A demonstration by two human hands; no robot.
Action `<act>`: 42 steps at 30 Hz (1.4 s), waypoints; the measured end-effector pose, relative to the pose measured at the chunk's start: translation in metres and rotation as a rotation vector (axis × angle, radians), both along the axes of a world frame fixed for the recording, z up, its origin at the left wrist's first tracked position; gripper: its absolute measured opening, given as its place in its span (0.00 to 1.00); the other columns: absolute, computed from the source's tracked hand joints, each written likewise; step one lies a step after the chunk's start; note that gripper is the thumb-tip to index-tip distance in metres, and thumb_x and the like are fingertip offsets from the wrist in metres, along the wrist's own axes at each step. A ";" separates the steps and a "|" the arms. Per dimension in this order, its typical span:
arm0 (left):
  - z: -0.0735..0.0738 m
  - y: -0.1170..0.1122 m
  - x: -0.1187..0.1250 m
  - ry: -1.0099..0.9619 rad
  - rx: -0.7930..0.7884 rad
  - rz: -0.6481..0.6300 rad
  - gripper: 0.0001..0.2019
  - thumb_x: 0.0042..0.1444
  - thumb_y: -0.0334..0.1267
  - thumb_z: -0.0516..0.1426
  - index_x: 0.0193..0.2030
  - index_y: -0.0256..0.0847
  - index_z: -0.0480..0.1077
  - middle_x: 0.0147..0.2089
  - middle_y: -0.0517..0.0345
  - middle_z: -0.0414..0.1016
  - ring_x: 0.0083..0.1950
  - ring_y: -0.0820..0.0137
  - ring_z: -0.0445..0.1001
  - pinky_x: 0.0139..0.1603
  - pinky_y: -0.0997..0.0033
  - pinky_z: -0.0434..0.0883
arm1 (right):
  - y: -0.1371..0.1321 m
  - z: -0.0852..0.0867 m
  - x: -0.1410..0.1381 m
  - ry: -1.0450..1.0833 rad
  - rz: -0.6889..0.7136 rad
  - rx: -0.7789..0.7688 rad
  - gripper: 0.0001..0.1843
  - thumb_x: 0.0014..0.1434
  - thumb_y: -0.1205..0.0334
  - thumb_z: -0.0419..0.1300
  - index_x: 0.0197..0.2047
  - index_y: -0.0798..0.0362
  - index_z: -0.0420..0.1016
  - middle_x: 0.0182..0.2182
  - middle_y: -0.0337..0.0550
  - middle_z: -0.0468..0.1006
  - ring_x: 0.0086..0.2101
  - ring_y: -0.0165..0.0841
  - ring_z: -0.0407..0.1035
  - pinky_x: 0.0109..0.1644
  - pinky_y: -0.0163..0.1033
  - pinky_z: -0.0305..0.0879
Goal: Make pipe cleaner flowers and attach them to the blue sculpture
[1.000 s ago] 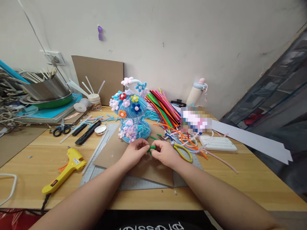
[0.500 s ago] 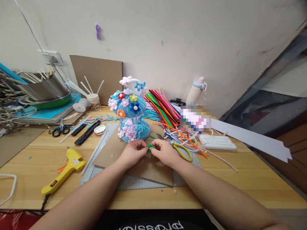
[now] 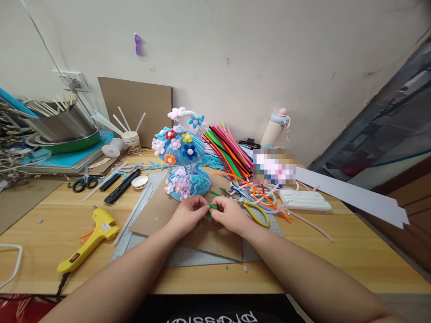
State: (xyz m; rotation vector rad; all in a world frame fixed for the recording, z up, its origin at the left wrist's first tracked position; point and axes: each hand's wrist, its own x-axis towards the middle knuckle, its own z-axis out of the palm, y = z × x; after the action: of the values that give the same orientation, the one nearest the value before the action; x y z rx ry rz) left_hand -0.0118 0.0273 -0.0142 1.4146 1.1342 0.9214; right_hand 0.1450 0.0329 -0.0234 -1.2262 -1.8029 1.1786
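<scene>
The surface is crowded, and that crowding is the main hazard. At its near edge a grey mat carries a loose card, which lies under both hands. A push from a wrist could probably slide the card and shift whatever stands on it.

The blue model, dotted with small flowers, stands upright at the card's far edge, just beyond the knuckles. A forward jerk could tip it or knock a flower off. To its right a heap of stems fans out, with loose ends trailing near the right wrist, where they could snag and be dragged along.

The left hand and right hand meet over the card, each with its fingertips pinched tight on the green piece. The glue gun lies well apart on the left. Its cord runs off the near edge, so a catch there could pull it down. The snips lie just beside the right hand, close enough to be nudged.

The green piece sits between the two pinches, in front of the model, and is mostly hidden. It is small and probably springy, so a slack grip could let it flick away into the clutter, and a cut wire end could prick a fingertip.
</scene>
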 end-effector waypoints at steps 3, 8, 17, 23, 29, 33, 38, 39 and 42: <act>0.000 0.001 0.000 -0.088 -0.067 -0.010 0.09 0.48 0.40 0.57 0.25 0.37 0.64 0.21 0.62 0.70 0.20 0.78 0.62 0.22 0.77 0.58 | 0.003 0.000 0.002 0.186 -0.073 -0.069 0.06 0.51 0.60 0.54 0.28 0.53 0.65 0.18 0.32 0.66 0.19 0.25 0.61 0.23 0.31 0.56; -0.001 0.001 0.002 -0.170 -0.092 -0.028 0.10 0.48 0.43 0.58 0.29 0.37 0.64 0.22 0.62 0.70 0.19 0.77 0.64 0.20 0.77 0.58 | 0.005 0.001 0.004 0.210 -0.053 -0.108 0.07 0.51 0.59 0.56 0.27 0.54 0.65 0.18 0.32 0.66 0.19 0.25 0.61 0.23 0.31 0.57; 0.004 -0.002 -0.001 -0.335 -0.225 0.090 0.12 0.44 0.41 0.62 0.27 0.37 0.64 0.19 0.64 0.69 0.19 0.79 0.65 0.21 0.79 0.59 | -0.001 0.003 -0.001 0.420 -0.024 -0.194 0.16 0.54 0.48 0.55 0.36 0.53 0.66 0.28 0.37 0.71 0.22 0.26 0.66 0.22 0.30 0.59; 0.001 -0.002 0.001 -0.237 -0.166 0.011 0.11 0.47 0.42 0.59 0.29 0.38 0.64 0.22 0.64 0.70 0.19 0.78 0.64 0.19 0.78 0.59 | -0.002 -0.001 -0.003 0.235 -0.022 -0.068 0.08 0.53 0.58 0.56 0.28 0.53 0.65 0.19 0.33 0.67 0.19 0.25 0.61 0.22 0.31 0.55; 0.000 -0.003 -0.002 0.034 0.031 -0.018 0.06 0.49 0.37 0.56 0.27 0.38 0.64 0.20 0.65 0.67 0.20 0.78 0.63 0.21 0.78 0.59 | -0.001 0.000 0.000 0.109 -0.025 -0.035 0.05 0.52 0.62 0.55 0.28 0.54 0.66 0.19 0.33 0.66 0.19 0.25 0.61 0.22 0.31 0.54; 0.000 -0.003 -0.003 0.042 0.043 -0.025 0.06 0.50 0.38 0.55 0.29 0.38 0.66 0.21 0.64 0.68 0.20 0.77 0.64 0.21 0.78 0.60 | 0.000 0.001 0.001 0.128 -0.052 -0.040 0.05 0.52 0.61 0.56 0.29 0.54 0.67 0.18 0.33 0.67 0.19 0.26 0.61 0.23 0.31 0.56; -0.003 -0.002 -0.004 0.086 0.022 -0.026 0.09 0.51 0.41 0.55 0.29 0.37 0.67 0.20 0.62 0.70 0.19 0.76 0.64 0.20 0.78 0.60 | -0.001 0.001 0.002 0.072 -0.003 -0.054 0.06 0.53 0.60 0.55 0.28 0.54 0.67 0.19 0.34 0.68 0.20 0.26 0.61 0.23 0.31 0.55; -0.003 -0.002 -0.004 0.092 0.010 -0.023 0.09 0.51 0.41 0.56 0.29 0.37 0.67 0.20 0.62 0.70 0.18 0.76 0.64 0.20 0.78 0.60 | -0.001 0.001 0.002 0.050 0.009 -0.043 0.07 0.54 0.60 0.54 0.28 0.54 0.66 0.18 0.34 0.68 0.20 0.26 0.61 0.23 0.31 0.55; -0.004 -0.002 -0.003 0.098 -0.011 -0.008 0.08 0.50 0.40 0.56 0.28 0.38 0.66 0.19 0.63 0.69 0.18 0.76 0.64 0.19 0.78 0.61 | -0.001 0.000 0.002 -0.003 0.013 0.031 0.07 0.54 0.61 0.53 0.27 0.54 0.66 0.18 0.34 0.66 0.20 0.25 0.59 0.23 0.30 0.52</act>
State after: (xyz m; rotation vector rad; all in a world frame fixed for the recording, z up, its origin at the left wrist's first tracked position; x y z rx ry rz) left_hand -0.0151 0.0249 -0.0187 1.4678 1.2035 0.8464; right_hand 0.1469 0.0318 -0.0233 -1.2004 -1.8271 1.1521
